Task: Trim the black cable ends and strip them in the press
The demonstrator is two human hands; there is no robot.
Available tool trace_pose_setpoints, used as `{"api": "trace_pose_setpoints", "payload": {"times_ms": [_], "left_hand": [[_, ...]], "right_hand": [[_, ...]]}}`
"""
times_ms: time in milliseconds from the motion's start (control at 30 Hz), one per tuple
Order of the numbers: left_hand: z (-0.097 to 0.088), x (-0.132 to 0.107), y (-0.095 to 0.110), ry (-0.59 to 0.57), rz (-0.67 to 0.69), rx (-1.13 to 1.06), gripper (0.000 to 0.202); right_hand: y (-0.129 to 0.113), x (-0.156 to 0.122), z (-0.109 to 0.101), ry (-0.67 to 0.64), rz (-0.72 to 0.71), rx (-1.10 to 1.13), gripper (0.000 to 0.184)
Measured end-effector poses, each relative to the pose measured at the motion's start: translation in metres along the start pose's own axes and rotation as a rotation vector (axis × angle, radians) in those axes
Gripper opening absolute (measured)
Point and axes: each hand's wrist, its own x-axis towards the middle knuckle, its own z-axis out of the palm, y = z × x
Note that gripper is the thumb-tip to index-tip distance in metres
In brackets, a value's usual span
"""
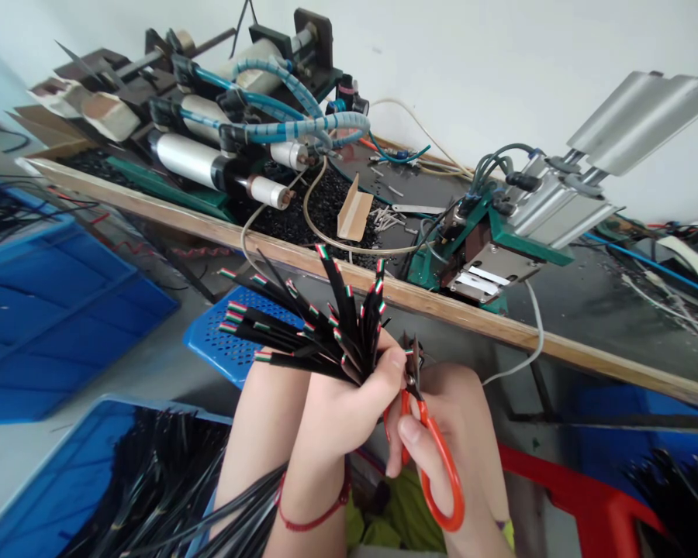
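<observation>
My left hand (340,403) is closed round a bundle of black cables (319,325). Their cut ends fan out upward and to the left and show red, white and green cores. My right hand (442,434) grips small scissors with orange handles (433,457). The dark blades point up, right beside my left thumb and the bundle's right edge. A red string circles my left wrist. The rest of the cables trails down past my left forearm.
A workbench with a wooden front edge (454,310) carries a pneumatic machine with blue hoses (250,132) and a green and silver press (500,232). Blue crates (52,294) stand left. One crate of black cables (145,480) sits below. A red stool (582,504) is at right.
</observation>
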Motion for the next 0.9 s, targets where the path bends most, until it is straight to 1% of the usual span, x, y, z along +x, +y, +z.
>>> {"api": "trace_pose_setpoints", "payload": {"times_ms": [267, 500, 600, 667, 767, 900], "left_hand": [[-0.001, -0.003, -0.004, 0.001, -0.002, -0.015, 0.024], [0.000, -0.001, -0.001, -0.001, 0.006, -0.022, 0.026], [0.000, -0.001, -0.001, -0.004, -0.004, -0.026, 0.026], [0.000, -0.002, -0.002, -0.001, -0.012, -0.036, 0.027], [-0.001, -0.003, -0.004, -0.001, -0.018, -0.054, 0.027], [-0.001, -0.004, -0.005, -0.003, -0.026, -0.036, 0.027]], "right_hand": [[-0.007, -0.001, 0.000, -0.019, 0.049, -0.047, 0.061], [-0.008, 0.001, 0.002, 0.010, -0.016, -0.056, 0.064], [-0.008, 0.001, 0.003, 0.032, -0.034, -0.056, 0.063], [-0.009, 0.000, 0.003, 0.018, -0.030, -0.056, 0.062], [-0.013, 0.000, 0.004, -0.003, -0.026, -0.049, 0.064], [-0.021, 0.004, 0.007, 0.042, -0.036, -0.048, 0.067]]}}
